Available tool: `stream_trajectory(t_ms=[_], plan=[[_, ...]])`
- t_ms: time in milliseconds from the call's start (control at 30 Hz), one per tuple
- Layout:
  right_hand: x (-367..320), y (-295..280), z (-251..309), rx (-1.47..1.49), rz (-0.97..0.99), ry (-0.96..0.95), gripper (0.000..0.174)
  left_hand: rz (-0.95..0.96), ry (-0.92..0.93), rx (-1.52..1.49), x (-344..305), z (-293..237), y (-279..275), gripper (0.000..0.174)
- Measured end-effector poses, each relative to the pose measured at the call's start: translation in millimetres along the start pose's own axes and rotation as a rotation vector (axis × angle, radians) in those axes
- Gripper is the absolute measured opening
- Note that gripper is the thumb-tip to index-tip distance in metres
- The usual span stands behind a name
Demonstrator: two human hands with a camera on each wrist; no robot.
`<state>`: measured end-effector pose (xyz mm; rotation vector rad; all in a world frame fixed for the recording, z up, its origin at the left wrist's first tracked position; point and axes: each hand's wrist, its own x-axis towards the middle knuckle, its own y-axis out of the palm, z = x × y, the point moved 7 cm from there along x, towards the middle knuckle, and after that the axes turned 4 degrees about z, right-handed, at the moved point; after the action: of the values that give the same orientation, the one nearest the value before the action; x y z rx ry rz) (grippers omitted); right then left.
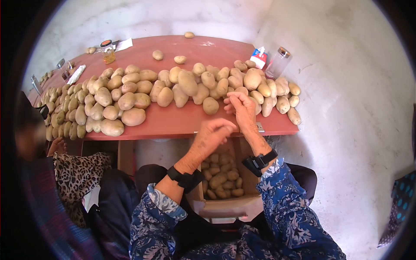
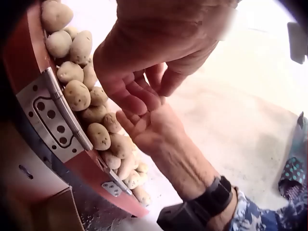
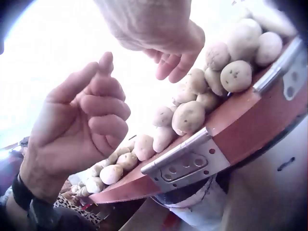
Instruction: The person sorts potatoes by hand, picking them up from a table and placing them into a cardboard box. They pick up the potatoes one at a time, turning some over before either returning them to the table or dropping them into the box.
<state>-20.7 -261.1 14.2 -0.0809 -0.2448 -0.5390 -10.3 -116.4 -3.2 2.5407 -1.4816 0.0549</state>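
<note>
Both hands are raised at the front edge of the red table [image 1: 169, 123], close to each other, with nothing visible in either. My left hand [image 1: 212, 136] is over the edge, its fingers loosely curled and its thumb near the index finger, as the right wrist view shows [image 3: 89, 113]. Slightly farther forward, my right hand [image 1: 242, 110] has loosely bent fingers. It is nearest to the heap of potatoes [image 1: 188, 83] spread along the tabletop. One potato [image 1: 210, 105] lies just left of the right fingers. Below the edge, a cardboard box [image 1: 249, 186] holds several more potatoes [image 1: 223, 175].
Behind the heap stand a clear bottle [image 1: 277, 63], a tissue pack [image 1: 258, 57] and a jar [image 1: 108, 52]. Loose potatoes [image 1: 157, 55] lie farther back. A metal hinge [image 2: 57, 115] sits on the table edge. Another person [image 1: 78, 182] sits at the left.
</note>
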Motion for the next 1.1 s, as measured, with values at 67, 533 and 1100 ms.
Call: stream_trajectory(t_ms=[67, 533, 1100], plan=[[-2.4, 2.2, 1.6, -0.128, 0.044, -0.035, 0.019, -0.160, 0.017, -0.073, 4.7, 1.6, -23.9, 0.018], [6.1, 64.2, -25.2, -1.183, 0.348, -0.240, 0.050, -0.832, 0.137, -0.412, -11.5, 4.7, -121.9, 0.021], [-62.1, 13.8, 30.5, -0.980, 0.374, -0.221, 0.044, -0.741, 0.113, -0.387, -5.8, 11.5, -119.4, 0.021]])
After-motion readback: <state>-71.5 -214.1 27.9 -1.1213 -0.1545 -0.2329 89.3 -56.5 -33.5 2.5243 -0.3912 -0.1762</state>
